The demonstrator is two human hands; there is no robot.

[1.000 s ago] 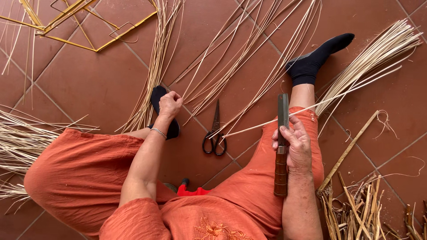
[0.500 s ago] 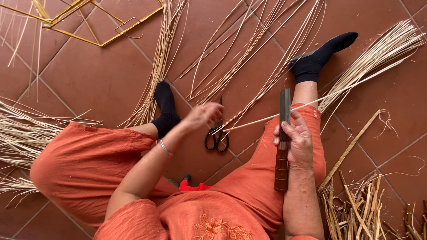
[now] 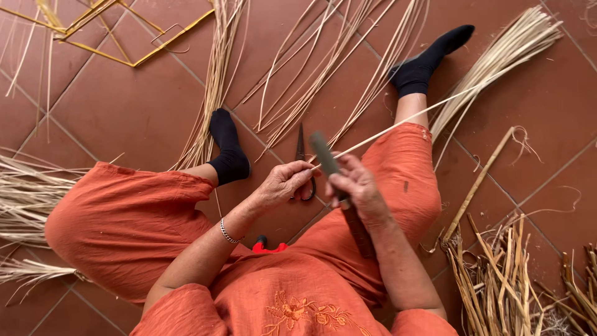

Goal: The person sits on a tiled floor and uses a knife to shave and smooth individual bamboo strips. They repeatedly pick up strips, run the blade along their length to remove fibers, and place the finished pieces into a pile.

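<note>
over the lap, right hand (image 3: pixel 357 186) fingers clench a knife (image 3: pixel 339 186); left hand (image 3: pixel 283 183) fingers pinch a reed strip (image 3: pixel 398 127).

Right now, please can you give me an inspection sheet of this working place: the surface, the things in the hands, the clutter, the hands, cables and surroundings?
Surface: terracotta tiled floor; the person sits on it, legs spread.
Job's things: long knife with dark handle, held in the right hand; thin pale cane strip running from the hands toward the upper right.
Clutter: scissors on the floor, partly hidden behind the left hand; loose cane strands; cane bundle; rough stalks; yellow wire frame; small red thing at the lap, kind unclear.
Hands: left hand pinches the strip's near end; right hand grips the knife.
Cables: nothing seen.
Surroundings: straw pile at the left; no other person seen.
</note>
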